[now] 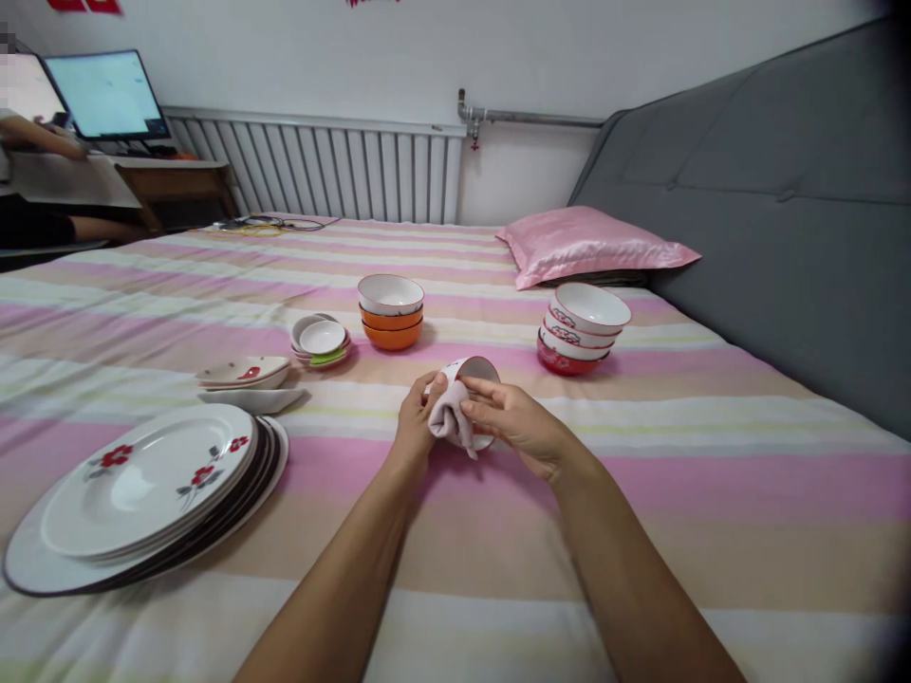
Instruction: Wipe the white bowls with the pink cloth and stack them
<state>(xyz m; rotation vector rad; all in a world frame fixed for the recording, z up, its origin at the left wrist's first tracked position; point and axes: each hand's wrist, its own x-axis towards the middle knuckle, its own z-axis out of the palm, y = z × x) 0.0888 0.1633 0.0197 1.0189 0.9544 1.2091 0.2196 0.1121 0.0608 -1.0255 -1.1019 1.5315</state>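
Note:
A white bowl with a red rim is tilted on its side over the striped bedsheet, between my two hands. My left hand grips its left side, thumb over the rim. My right hand presses a bunched pinkish-grey cloth against the bowl, fingers reaching into its opening. The cloth and fingers cover much of the bowl. Beyond my left hand stands a stack of bowls, white on top and orange below. Farther right is another stack of bowls, white above a red one.
At the left lies a stack of flowered plates, with oblong dishes and small nested dishes behind it. A pink pillow rests by the grey headboard. A person's arm shows at a desk with monitors.

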